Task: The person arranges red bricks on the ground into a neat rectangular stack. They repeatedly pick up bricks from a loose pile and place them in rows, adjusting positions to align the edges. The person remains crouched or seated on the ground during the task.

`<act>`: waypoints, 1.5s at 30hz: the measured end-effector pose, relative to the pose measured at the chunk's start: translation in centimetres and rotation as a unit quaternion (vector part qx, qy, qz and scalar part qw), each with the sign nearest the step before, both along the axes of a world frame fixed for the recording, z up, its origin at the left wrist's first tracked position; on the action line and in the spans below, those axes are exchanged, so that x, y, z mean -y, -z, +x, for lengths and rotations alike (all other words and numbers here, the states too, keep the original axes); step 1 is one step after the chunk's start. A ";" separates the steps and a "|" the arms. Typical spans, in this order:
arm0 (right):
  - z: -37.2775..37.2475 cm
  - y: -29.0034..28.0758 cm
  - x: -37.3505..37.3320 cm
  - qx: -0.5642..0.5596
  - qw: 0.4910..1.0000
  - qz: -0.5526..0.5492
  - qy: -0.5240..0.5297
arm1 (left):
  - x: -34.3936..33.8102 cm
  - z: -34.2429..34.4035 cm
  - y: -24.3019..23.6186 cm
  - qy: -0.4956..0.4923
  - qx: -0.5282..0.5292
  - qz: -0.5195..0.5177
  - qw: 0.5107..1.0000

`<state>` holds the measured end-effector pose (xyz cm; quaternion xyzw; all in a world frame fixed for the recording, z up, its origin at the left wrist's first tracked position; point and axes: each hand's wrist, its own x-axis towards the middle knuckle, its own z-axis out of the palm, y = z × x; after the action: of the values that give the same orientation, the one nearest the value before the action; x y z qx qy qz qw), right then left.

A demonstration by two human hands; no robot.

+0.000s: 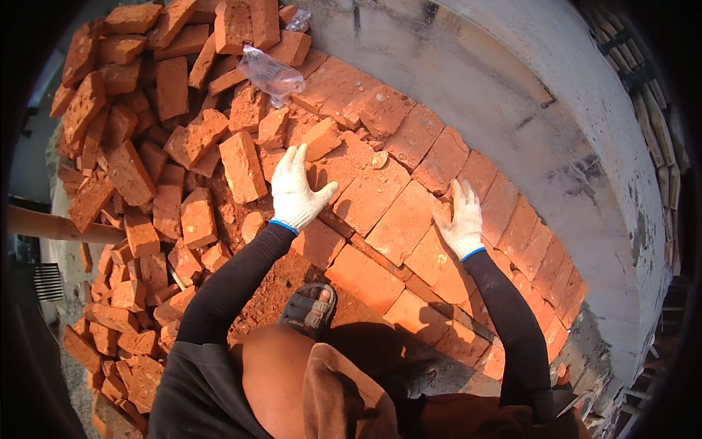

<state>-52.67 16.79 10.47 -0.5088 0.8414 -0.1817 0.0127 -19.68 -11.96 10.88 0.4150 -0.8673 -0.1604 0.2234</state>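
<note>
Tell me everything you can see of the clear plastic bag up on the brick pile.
The clear plastic bag is a thin, see-through film, crumpled and creased, glinting white where light catches it. It looks empty or nearly so; I cannot tell if anything is inside. It lies on its side near the top of the loose pile of red bricks, draped over broken pieces, close to the grey concrete wall. Neither gloved hand touches it: the left hand is spread well below it.

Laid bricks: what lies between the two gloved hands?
In the head view, only laid bricks span between the left hand and right hand, with one small brick chip lying farther back.
</note>
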 end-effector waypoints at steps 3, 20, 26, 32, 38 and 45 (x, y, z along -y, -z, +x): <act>3.6 1.5 11.5 0.044 0.998 -0.039 0.023 | 5.6 -4.2 -0.3 0.006 0.050 0.019 0.999; 4.0 -5.8 32.7 0.114 0.991 0.017 0.068 | 8.0 11.8 -2.7 -0.111 -0.371 0.438 0.811; 26.3 -3.6 25.9 0.213 0.975 -0.036 -0.046 | 6.3 31.7 -6.2 -0.478 -0.284 0.169 0.814; 42.4 -3.5 23.3 0.443 0.818 -0.004 -0.367 | 9.3 29.5 -9.2 -0.512 -0.075 -0.282 0.808; 20.9 -0.1 19.0 0.196 0.952 -0.230 -0.050 | 9.9 6.0 -5.7 -0.019 -0.016 0.063 0.998; 3.0 2.9 21.9 -0.061 0.988 0.027 0.142 | 14.4 -16.2 -3.6 0.091 0.128 0.075 0.985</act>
<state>-49.71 -5.07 7.59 -0.3937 0.9090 -0.1272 -0.0507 -35.92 -26.38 14.45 0.3668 -0.9085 -0.1901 0.0628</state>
